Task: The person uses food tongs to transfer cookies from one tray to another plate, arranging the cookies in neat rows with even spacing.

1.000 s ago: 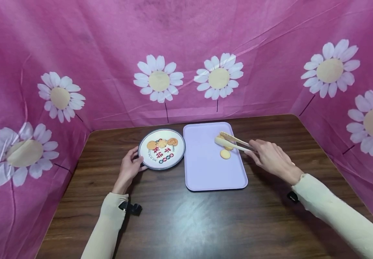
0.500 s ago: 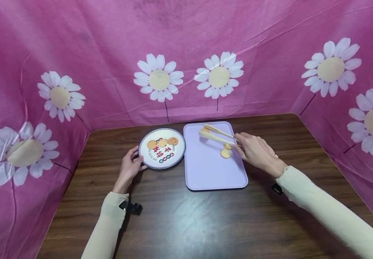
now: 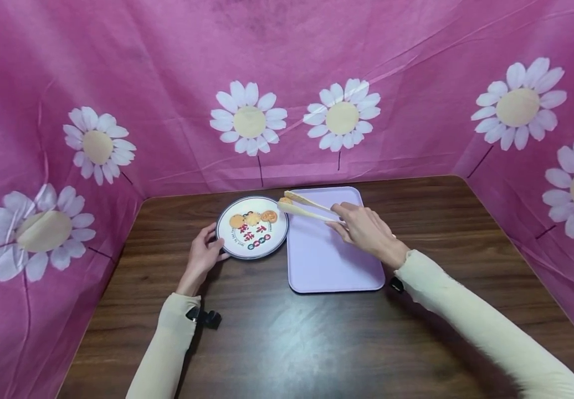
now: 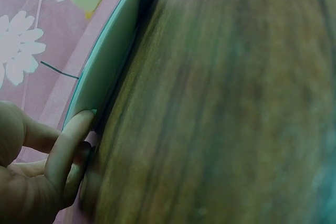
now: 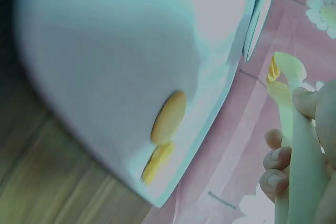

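My left hand (image 3: 202, 255) grips the left rim of a round white plate (image 3: 276, 235) with a dark edge and red lettering. In the left wrist view the thumb and fingers pinch that rim (image 4: 102, 72). Three cookies (image 3: 269, 216) lie in a row on the plate. My right hand (image 3: 367, 230) holds pale tongs (image 3: 307, 213), whose tips clasp a golden cookie (image 3: 285, 200) by the plate's upper right edge. Below the hand is a lilac tray (image 3: 332, 271). Two cookies, one smooth and oval-looking (image 5: 169, 118), one yellow (image 5: 157, 162), lie on it in the right wrist view.
Plate and tray stand side by side on a dark wooden table (image 3: 287, 338). Pink cloth (image 3: 177, 111) with white daisies surrounds the table's back and sides. A black wrist camera (image 3: 211, 320) sits at the left cuff.
My right hand has carried the tongs leftward from the tray's right side to the plate's edge, with a cookie between the tips. The left hand stays on the plate.
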Demonstrator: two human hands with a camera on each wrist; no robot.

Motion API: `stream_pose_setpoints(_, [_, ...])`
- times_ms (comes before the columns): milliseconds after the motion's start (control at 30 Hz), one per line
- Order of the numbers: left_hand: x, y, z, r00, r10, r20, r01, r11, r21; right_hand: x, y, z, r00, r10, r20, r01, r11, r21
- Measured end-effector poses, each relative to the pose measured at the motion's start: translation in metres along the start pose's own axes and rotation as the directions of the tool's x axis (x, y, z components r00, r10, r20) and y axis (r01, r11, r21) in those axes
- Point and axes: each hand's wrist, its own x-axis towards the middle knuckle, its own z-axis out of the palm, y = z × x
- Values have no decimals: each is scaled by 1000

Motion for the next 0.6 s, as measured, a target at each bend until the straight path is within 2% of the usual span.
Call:
stream_pose_setpoints(233, [2, 5, 0, 1000, 5, -7, -5, 1000, -4, 9, -14, 17, 999, -25, 45, 25, 1000, 12])
stream_pose_setpoints(600, [0, 2, 0, 1000, -9, -10, 9, 1000, 3, 19, -46, 36, 985, -55, 164, 45, 997, 59])
